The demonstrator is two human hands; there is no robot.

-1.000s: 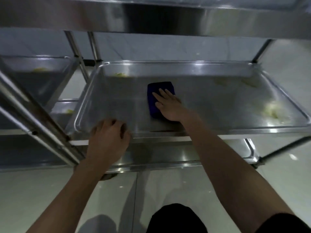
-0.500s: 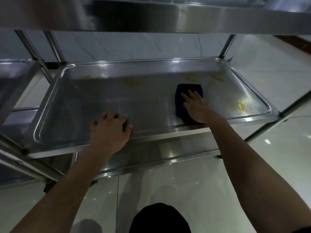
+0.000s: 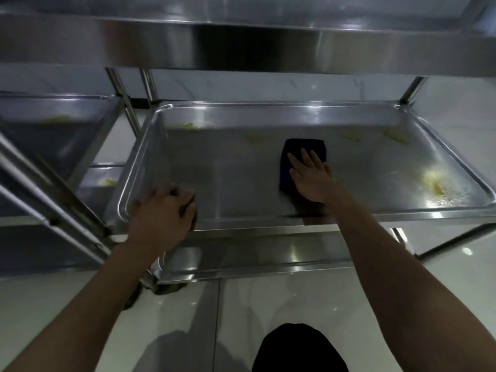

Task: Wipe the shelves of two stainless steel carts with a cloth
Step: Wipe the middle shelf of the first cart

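A folded dark blue cloth [image 3: 294, 151] lies on the middle shelf [image 3: 241, 178] of the stainless steel cart in front of me. My right hand [image 3: 311, 177] presses flat on the cloth, fingers straight and spread. My left hand [image 3: 163, 213] grips the shelf's front rim near its left corner, fingers curled over the edge. Yellow smears [image 3: 434, 183] sit at the shelf's right side, and smaller ones [image 3: 349, 135] run along its back wall.
The top shelf [image 3: 268, 47] hangs low overhead. A lower shelf [image 3: 255, 259] shows beneath. The second cart [image 3: 53, 135] stands at the left, with yellow spots on its shelves. Slanted steel bars [image 3: 48, 200] cross the left foreground. White tiled floor [image 3: 188, 331] lies below.
My right hand has slid the cloth back towards the middle of the shelf, after a sweep to the right. My left hand has stayed on the front rim. The view has swung.
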